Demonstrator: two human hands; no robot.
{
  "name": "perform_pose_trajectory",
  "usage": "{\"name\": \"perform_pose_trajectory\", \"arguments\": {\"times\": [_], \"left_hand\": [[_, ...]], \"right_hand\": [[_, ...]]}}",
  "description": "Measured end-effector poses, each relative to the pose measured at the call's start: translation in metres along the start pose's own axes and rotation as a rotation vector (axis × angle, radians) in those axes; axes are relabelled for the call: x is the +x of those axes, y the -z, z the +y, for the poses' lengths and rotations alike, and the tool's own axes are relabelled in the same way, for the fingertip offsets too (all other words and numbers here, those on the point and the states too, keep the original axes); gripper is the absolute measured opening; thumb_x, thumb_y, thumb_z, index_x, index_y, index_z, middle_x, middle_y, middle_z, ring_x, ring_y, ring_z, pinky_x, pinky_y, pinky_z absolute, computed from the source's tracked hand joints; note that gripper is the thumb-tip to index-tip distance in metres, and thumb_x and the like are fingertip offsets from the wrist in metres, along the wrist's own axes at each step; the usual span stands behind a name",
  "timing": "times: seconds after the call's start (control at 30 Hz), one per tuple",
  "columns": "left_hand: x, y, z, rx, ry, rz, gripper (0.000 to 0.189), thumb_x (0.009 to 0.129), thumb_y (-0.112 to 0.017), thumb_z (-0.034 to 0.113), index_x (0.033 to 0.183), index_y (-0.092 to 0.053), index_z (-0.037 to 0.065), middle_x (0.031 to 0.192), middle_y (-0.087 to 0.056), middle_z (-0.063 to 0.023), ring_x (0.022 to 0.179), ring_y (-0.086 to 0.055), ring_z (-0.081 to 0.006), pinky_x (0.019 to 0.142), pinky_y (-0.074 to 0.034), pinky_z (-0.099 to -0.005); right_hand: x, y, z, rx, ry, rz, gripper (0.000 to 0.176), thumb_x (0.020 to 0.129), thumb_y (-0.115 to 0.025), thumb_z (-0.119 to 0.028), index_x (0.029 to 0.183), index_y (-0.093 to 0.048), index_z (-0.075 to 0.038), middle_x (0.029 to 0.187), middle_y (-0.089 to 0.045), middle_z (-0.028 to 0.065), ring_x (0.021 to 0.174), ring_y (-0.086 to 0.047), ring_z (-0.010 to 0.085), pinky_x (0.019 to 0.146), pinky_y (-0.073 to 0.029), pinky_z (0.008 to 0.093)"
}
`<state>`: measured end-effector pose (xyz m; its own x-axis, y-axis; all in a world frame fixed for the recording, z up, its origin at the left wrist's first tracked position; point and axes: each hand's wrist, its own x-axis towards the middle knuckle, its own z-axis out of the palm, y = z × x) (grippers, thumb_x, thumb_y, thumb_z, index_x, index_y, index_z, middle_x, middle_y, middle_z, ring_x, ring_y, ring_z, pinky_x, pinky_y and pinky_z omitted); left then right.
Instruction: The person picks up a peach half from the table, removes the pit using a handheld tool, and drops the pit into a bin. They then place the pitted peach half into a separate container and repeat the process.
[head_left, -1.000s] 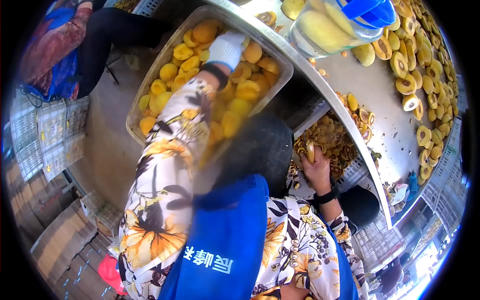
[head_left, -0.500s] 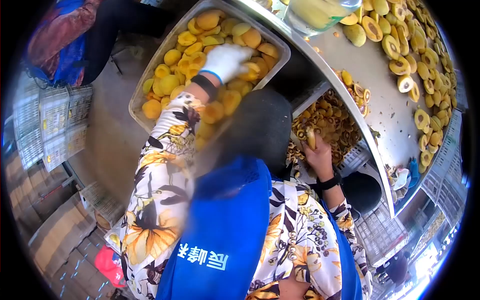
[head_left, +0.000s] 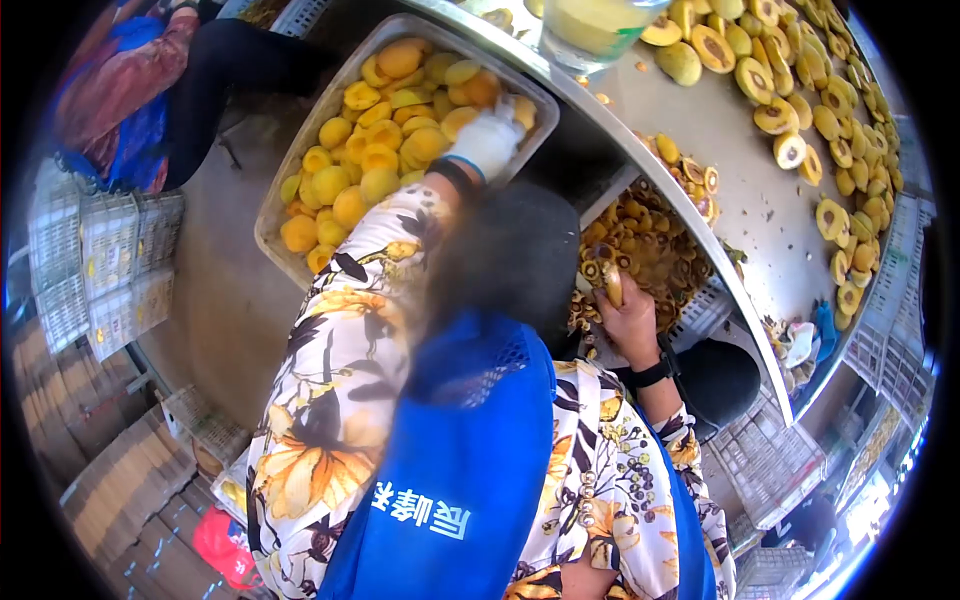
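My left hand, in a white glove, reaches to the right-hand corner of a grey bin full of yellow peach halves. Its fingertips are right at an orange-yellow half by the rim; blur smears the fingers. Bare and wearing a dark wristband, my right hand is closed around a short yellowish piece that looks like a handle. It hovers at the near side of a crate of brown-centred peach pits and scraps, below the table edge.
A curved metal table carries many cut peaches and a clear container. Stacked white crates stand at left. A seated person is at the upper left. A dark round object lies near my right forearm.
My left hand has moved right, from over the fruit in the bin to its right corner. The right hand has shifted only slightly, still holding the yellowish piece.
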<state>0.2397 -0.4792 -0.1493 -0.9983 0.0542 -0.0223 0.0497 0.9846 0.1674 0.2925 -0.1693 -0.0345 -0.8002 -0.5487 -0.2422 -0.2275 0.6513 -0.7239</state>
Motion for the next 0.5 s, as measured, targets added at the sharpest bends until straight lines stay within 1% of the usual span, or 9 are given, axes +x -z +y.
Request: {"name": "perform_pose_trajectory", "arguments": {"times": [0.07, 0.13, 0.2, 0.23, 0.3, 0.37, 0.4, 0.47, 0.5], "left_hand": [[-0.001, -0.009, -0.006, -0.206, 0.224, -0.244, 0.048, 0.083, -0.046, 0.022, 0.129, -0.048, 0.008, 0.121, -0.051, -0.0280, 0.091, -0.061, -0.0357, 0.079, -0.048, -0.0444], [0.005, -0.019, -0.015, -0.281, 0.300, -0.201, 0.044, 0.084, -0.046, 0.026, 0.125, -0.053, 0.011, 0.106, -0.061, -0.0211, 0.088, -0.062, -0.0339, 0.079, -0.048, -0.0434], [-0.002, 0.012, -0.033, -0.175, -0.155, 0.098, 0.031, 0.083, -0.052, 0.029, 0.108, -0.061, 0.014, 0.105, -0.063, -0.0138, 0.090, -0.061, -0.0324, 0.078, -0.049, -0.0402], [-0.015, 0.042, -0.031, -0.164, -0.016, 0.141, 0.023, 0.081, -0.059, 0.032, 0.095, -0.064, 0.015, 0.104, -0.062, -0.0093, 0.090, -0.060, -0.0312, 0.075, -0.050, -0.0395], [-0.052, 0.078, -0.029, -0.096, 0.295, 0.128, 0.028, 0.077, -0.064, 0.035, 0.099, -0.063, 0.017, 0.096, -0.058, -0.0118, 0.088, -0.059, -0.0316, 0.069, -0.049, -0.0439], [-0.095, 0.090, -0.032, 0.039, 0.520, 0.041, 0.033, 0.074, -0.067, 0.036, 0.100, -0.062, 0.017, 0.099, -0.056, -0.0134, 0.088, -0.057, -0.0326, 0.066, -0.048, -0.0455], [-0.112, 0.084, -0.032, 0.065, 0.657, -0.074, 0.035, 0.074, -0.067, 0.035, 0.103, -0.062, 0.017, 0.104, -0.054, -0.0137, 0.090, -0.056, -0.0342, 0.069, -0.048, -0.0451], [-0.141, 0.064, -0.034, 0.084, 0.685, -0.217, 0.037, 0.074, -0.067, 0.034, 0.107, -0.061, 0.018, 0.105, -0.053, -0.0137, 0.093, -0.054, -0.0360, 0.073, -0.047, -0.0449], [-0.149, 0.060, -0.037, 0.017, 0.641, -0.146, 0.037, 0.075, -0.066, 0.032, 0.109, -0.060, 0.019, 0.106, -0.053, -0.0132, 0.098, -0.053, -0.0351, 0.076, -0.047, -0.0445]], "right_hand": [[0.003, 0.000, -0.003, -0.045, 0.199, 0.038, 0.022, 0.076, -0.066, -0.009, 0.095, -0.057, -0.001, 0.074, -0.059, 0.0212, 0.068, -0.061, 0.0350, 0.061, -0.047, 0.0359], [0.003, -0.011, 0.006, 0.143, -0.213, -0.069, 0.021, 0.077, -0.065, -0.009, 0.095, -0.058, -0.001, 0.073, -0.059, 0.0202, 0.066, -0.061, 0.0343, 0.060, -0.047, 0.0356], [0.005, -0.010, -0.003, 0.021, -0.091, -0.037, 0.021, 0.077, -0.065, -0.009, 0.095, -0.058, -0.001, 0.072, -0.059, 0.0197, 0.064, -0.060, 0.0335, 0.059, -0.047, 0.0352], [0.006, -0.002, -0.019, 0.083, -0.224, -0.100, 0.020, 0.078, -0.065, -0.009, 0.095, -0.059, -0.001, 0.072, -0.059, 0.0184, 0.063, -0.060, 0.0303, 0.059, -0.047, 0.0344], [0.004, -0.004, -0.010, 0.038, -0.191, -0.047, 0.019, 0.078, -0.066, -0.009, 0.094, -0.059, -0.001, 0.071, -0.059, 0.0174, 0.062, -0.060, 0.0280, 0.059, -0.047, 0.0340], [0.003, -0.012, 0.010, -0.030, -0.075, 0.013, 0.019, 0.079, -0.066, -0.010, 0.095, -0.059, -0.001, 0.070, -0.059, 0.0155, 0.061, -0.060, 0.0251, 0.058, -0.047, 0.0327], [0.005, -0.013, 0.001, 0.029, 0.041, 0.075, 0.014, 0.082, -0.062, -0.010, 0.091, -0.059, -0.001, 0.065, -0.059, 0.0181, 0.056, -0.060, 0.0295, 0.053, -0.047, 0.0385], [0.005, -0.018, 0.006, 0.043, -0.015, 0.007, 0.015, 0.080, -0.061, -0.008, 0.094, -0.059, -0.001, 0.067, -0.059, 0.0179, 0.058, -0.060, 0.0305, 0.055, -0.048, 0.0375], [0.007, -0.020, 0.007, 0.035, 0.008, -0.021, 0.016, 0.080, -0.061, -0.008, 0.094, -0.059, -0.001, 0.067, -0.060, 0.0176, 0.058, -0.060, 0.0303, 0.055, -0.048, 0.0370]]}}
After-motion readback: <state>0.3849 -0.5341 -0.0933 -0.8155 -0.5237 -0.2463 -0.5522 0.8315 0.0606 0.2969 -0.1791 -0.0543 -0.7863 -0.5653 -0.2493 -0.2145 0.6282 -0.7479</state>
